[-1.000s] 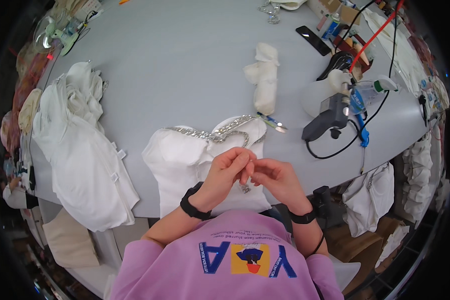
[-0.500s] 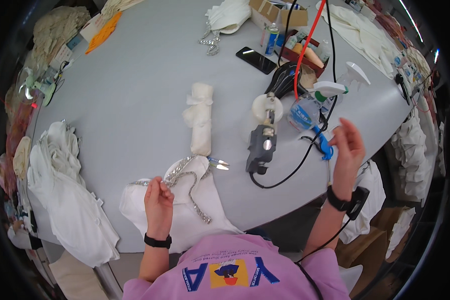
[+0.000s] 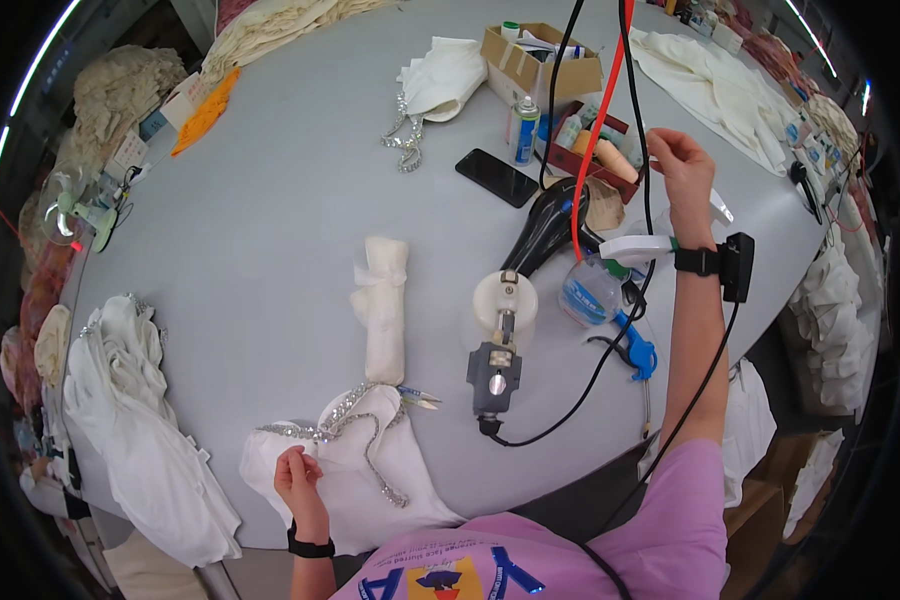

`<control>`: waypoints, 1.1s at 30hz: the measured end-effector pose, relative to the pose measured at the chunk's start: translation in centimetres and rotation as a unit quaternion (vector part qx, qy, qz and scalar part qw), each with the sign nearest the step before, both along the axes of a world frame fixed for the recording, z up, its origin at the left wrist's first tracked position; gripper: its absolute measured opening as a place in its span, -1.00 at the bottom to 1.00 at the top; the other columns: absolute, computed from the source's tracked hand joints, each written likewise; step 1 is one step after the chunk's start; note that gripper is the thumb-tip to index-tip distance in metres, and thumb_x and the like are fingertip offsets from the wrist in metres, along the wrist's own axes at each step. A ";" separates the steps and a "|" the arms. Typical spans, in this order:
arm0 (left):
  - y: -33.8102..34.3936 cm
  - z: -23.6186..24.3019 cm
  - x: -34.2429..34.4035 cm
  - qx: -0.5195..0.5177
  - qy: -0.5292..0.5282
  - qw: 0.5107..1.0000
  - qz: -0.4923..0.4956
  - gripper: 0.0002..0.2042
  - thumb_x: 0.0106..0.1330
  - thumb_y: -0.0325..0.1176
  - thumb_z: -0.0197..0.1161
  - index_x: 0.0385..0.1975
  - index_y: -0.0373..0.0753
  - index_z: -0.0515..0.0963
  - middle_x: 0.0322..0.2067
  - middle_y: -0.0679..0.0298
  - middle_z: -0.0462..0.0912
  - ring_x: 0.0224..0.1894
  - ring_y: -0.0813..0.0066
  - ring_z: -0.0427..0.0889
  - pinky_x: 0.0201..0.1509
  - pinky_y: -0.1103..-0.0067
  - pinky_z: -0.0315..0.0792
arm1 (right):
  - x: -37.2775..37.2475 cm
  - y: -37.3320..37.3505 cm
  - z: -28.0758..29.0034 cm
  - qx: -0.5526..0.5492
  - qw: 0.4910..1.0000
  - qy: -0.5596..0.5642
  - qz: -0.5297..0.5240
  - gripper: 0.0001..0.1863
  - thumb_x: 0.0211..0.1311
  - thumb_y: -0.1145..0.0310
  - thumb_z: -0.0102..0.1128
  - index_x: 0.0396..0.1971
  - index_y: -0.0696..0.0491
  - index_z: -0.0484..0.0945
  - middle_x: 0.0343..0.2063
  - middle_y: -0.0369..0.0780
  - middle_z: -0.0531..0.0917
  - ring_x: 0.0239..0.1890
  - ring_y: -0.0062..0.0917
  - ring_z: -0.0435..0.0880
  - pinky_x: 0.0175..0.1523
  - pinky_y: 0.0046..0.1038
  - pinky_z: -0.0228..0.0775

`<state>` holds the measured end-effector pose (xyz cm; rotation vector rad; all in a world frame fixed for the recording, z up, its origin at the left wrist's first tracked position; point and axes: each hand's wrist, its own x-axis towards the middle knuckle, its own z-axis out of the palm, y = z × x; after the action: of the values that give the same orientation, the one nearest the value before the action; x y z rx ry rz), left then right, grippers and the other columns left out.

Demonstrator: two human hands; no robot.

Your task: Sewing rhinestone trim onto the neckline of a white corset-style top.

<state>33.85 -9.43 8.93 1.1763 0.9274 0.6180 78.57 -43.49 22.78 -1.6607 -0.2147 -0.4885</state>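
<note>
My left hand is over a white garment at the table's near edge. Its fingertips are pinched together close to the garment's silver sequinned trim; whatever lies between them is too small to make out. A loose length of the trim trails across the cloth. My right hand is stretched far forward beside a dark red box of small bottles and a peach-coloured cone. Its fingers are bent but apart, with nothing visible in them. A grey-and-white steam iron stands between the hands, left of my right forearm.
A rolled white bundle lies beyond the garment, with a pair of small scissors. Around my right arm are a black hair dryer, a spray bottle, a blue air gun and hanging cords. Further off are a phone and cardboard box.
My right hand has moved forward, from above the blue air gun to the red box. My left hand has drawn back slightly from the sequinned trim. The view has shifted.
</note>
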 end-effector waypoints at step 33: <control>0.0 -5.1 1.4 0.091 0.221 0.971 -0.020 -0.79 0.32 -0.28 0.02 -0.50 -0.25 0.42 -0.73 0.44 0.39 -0.72 0.76 0.26 -0.66 0.78 0.12 | 21.2 -0.9 -16.0 -0.510 0.859 0.049 -0.008 -0.92 -0.11 0.48 0.11 -0.59 0.17 0.54 -0.44 -0.03 0.54 -0.31 -0.15 0.53 -0.19 -0.31 0.36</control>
<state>35.26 -9.42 3.85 1.5312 1.2365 0.4200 99.81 -44.43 6.73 -2.7230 -0.4318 -0.2960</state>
